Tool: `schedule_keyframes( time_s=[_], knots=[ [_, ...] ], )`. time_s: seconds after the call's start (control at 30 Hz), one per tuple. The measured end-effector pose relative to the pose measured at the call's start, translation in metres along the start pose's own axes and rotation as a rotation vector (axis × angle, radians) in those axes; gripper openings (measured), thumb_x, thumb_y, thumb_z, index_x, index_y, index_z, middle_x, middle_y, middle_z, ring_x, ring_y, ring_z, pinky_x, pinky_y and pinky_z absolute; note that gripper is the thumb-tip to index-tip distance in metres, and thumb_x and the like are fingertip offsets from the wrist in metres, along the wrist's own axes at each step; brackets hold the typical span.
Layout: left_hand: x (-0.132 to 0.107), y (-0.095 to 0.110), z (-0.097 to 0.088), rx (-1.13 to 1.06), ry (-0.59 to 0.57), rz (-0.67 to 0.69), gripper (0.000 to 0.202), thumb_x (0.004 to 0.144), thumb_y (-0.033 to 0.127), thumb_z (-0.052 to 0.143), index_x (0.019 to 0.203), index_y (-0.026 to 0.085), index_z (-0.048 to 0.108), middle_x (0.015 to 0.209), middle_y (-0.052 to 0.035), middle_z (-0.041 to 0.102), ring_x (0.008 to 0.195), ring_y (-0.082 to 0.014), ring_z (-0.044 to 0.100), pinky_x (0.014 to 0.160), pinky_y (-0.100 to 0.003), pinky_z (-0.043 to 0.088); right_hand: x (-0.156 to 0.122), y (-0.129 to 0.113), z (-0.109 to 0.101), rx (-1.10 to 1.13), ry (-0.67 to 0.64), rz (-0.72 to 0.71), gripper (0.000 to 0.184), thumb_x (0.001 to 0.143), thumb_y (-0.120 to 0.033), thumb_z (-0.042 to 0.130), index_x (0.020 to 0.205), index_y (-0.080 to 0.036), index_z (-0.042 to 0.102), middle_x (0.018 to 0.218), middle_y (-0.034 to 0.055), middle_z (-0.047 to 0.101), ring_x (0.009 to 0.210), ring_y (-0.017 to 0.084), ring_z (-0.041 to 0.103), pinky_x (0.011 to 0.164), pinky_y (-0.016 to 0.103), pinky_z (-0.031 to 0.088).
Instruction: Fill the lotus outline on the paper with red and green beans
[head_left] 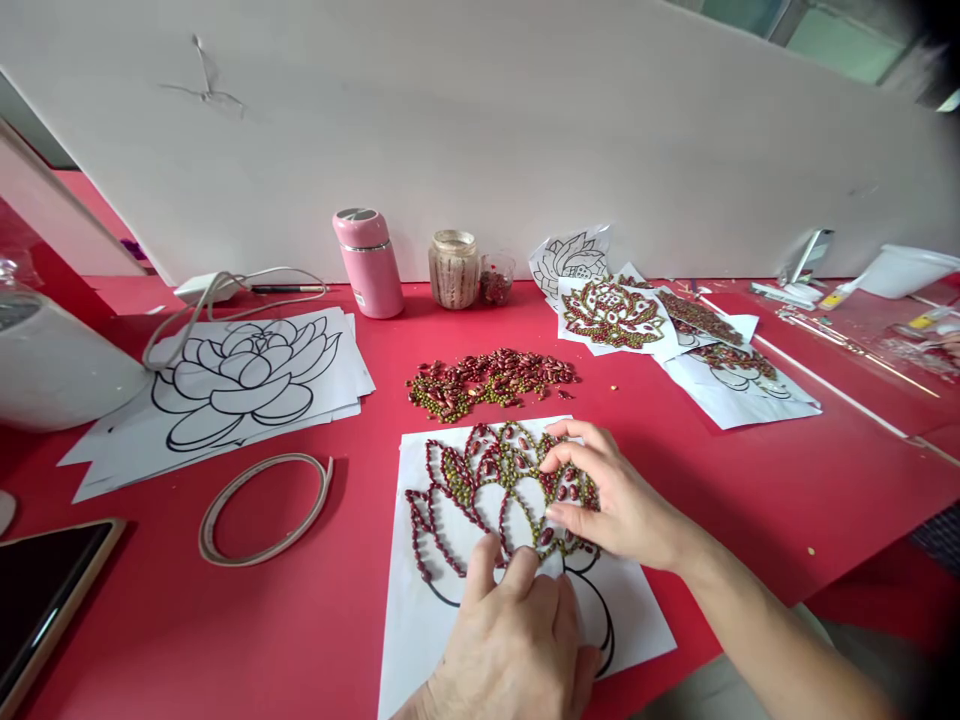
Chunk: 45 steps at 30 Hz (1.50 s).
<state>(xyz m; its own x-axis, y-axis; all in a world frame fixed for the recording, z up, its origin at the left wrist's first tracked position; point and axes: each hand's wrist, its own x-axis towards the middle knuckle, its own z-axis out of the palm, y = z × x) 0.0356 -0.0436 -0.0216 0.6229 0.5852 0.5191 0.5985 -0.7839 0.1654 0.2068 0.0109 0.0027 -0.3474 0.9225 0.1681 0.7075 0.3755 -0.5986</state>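
A white sheet with a black-outlined lotus drawing lies in front of me. Red-brown beans and green mung beans cover many of its lines and some petals. My left hand rests on the lower middle of the sheet, fingers bent and a little apart; its fingertips are partly hidden and I see nothing in it. Over the right side of the bean pattern is my right hand, thumb and fingers curved and apart, fingertips at the beans. A loose pile of mixed beans lies just beyond the sheet.
At the back stand a pink flask, a glass jar and a small clear cup. Printed lotus sheets, a tape roll and a phone lie left. Bean-covered pictures lie back right.
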Motion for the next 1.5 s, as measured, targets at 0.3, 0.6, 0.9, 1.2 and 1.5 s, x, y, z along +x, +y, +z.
schedule_keyframes(
  time_s=[0.3, 0.6, 0.9, 1.2, 1.5],
  knots=[
    [0.002, -0.001, 0.004, 0.021, 0.053, 0.010, 0.016, 0.064, 0.031, 0.063, 0.069, 0.017, 0.055, 0.056, 0.0031, 0.049, 0.062, -0.0159, 0.040, 0.068, -0.036, 0.028, 0.003, 0.006, 0.003, -0.074, 0.053, -0.004, 0.034, 0.073, -0.036, 0.060, 0.104, -0.026, 0.052, 0.125, 0.0072, 0.039, 0.120, 0.025, 0.034, 0.097, 0.042, 0.033],
    [-0.005, 0.002, 0.004, 0.045, 0.072, 0.007, 0.026, 0.070, 0.035, 0.057, 0.085, 0.014, 0.061, 0.061, 0.0004, 0.055, 0.066, -0.0172, 0.044, 0.074, -0.040, 0.030, 0.029, 0.046, -0.014, -0.194, 0.206, -0.008, 0.023, 0.084, -0.019, 0.043, 0.099, -0.022, 0.060, 0.100, 0.0043, 0.063, 0.094, 0.019, 0.054, 0.086, 0.037, 0.043],
    [-0.002, 0.010, 0.008, 0.138, 0.127, 0.014, 0.036, 0.081, 0.043, 0.044, 0.086, 0.011, 0.062, 0.066, -0.0029, 0.059, 0.074, -0.0185, 0.048, 0.076, -0.040, 0.029, 0.031, 0.057, -0.005, -0.320, 0.137, -0.121, 0.032, 0.084, -0.013, 0.040, 0.104, -0.024, 0.062, 0.110, -0.0004, 0.063, 0.101, 0.020, 0.049, 0.086, 0.039, 0.043],
    [-0.002, 0.012, -0.005, 0.124, 0.075, -0.009, 0.036, 0.073, 0.046, 0.054, 0.089, 0.015, 0.060, 0.064, 0.0002, 0.056, 0.067, -0.0168, 0.046, 0.073, -0.038, 0.028, 0.032, 0.065, -0.002, -0.274, 0.164, -0.164, 0.031, 0.083, -0.011, 0.040, 0.103, -0.022, 0.062, 0.107, 0.0025, 0.064, 0.100, 0.019, 0.052, 0.086, 0.038, 0.044],
    [0.002, -0.044, -0.057, 0.087, 0.014, -0.240, 0.016, 0.082, 0.022, 0.045, 0.083, 0.017, 0.059, 0.063, -0.0007, 0.054, 0.062, -0.0159, 0.045, 0.068, -0.036, 0.028, 0.050, 0.045, -0.016, -0.083, 0.345, -0.066, 0.024, 0.082, -0.017, 0.042, 0.101, -0.019, 0.057, 0.098, 0.0075, 0.061, 0.090, 0.018, 0.058, 0.080, 0.034, 0.048]
  ],
)
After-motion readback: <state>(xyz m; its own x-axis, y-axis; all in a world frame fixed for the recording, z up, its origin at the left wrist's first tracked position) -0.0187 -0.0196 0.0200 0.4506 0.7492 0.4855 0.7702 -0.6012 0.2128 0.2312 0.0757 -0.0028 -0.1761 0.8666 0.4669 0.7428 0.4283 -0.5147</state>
